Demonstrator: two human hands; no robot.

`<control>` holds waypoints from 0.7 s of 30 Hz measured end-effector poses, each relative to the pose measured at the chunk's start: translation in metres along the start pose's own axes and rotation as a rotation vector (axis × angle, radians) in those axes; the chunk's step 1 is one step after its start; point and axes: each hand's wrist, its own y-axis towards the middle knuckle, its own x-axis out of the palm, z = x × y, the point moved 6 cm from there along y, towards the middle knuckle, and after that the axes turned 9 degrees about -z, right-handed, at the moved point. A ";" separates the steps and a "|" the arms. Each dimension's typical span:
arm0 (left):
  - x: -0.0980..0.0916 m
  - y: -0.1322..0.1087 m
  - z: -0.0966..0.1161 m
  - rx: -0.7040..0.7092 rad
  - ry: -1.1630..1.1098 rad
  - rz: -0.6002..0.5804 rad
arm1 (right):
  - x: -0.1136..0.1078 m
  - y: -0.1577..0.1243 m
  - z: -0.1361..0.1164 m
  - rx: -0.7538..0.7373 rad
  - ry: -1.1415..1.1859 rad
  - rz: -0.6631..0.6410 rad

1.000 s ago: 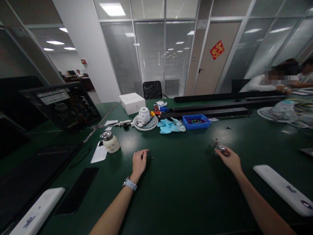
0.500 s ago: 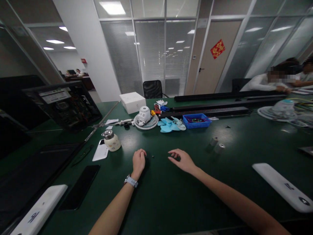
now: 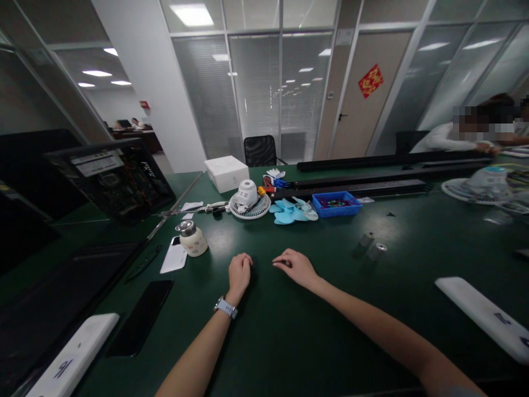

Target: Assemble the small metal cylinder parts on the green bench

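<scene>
My left hand (image 3: 240, 274), with a watch on its wrist, is curled closed above the green table (image 3: 264, 342); whatever its fingers may hold is hidden. To its right, my right hand (image 3: 295, 267) has thumb and index fingertip pinched together, with anything between them too small to make out. A gap separates the two hands. Left of them stands a cream bottle (image 3: 194, 242) with a metal lid, beside a white phone-like item (image 3: 173, 259). Two small metallic cylinders (image 3: 367, 239) are on the table to the right.
Light-blue fan blades (image 3: 289, 212), a white fan part (image 3: 249, 202), a blue tray (image 3: 336, 204) and a white box (image 3: 226, 173) line the back. White bars lie at left (image 3: 74, 355) and right (image 3: 481, 314), a black phone (image 3: 140, 317) at left. A person (image 3: 444, 138) sits at far right.
My right hand has moved left and its fingers have closed into a pinch. The small dark piece that lay between the hands is no longer visible. My left hand stays curled.
</scene>
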 end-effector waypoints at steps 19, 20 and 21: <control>0.002 0.001 0.000 -0.009 0.002 -0.023 | -0.175 -0.171 0.190 0.497 -0.298 0.640; 0.002 0.001 0.000 -0.012 0.001 -0.024 | -0.175 -0.170 0.190 0.503 -0.293 0.662; 0.003 0.001 -0.001 -0.016 0.002 -0.024 | -0.176 -0.171 0.190 0.509 -0.287 0.684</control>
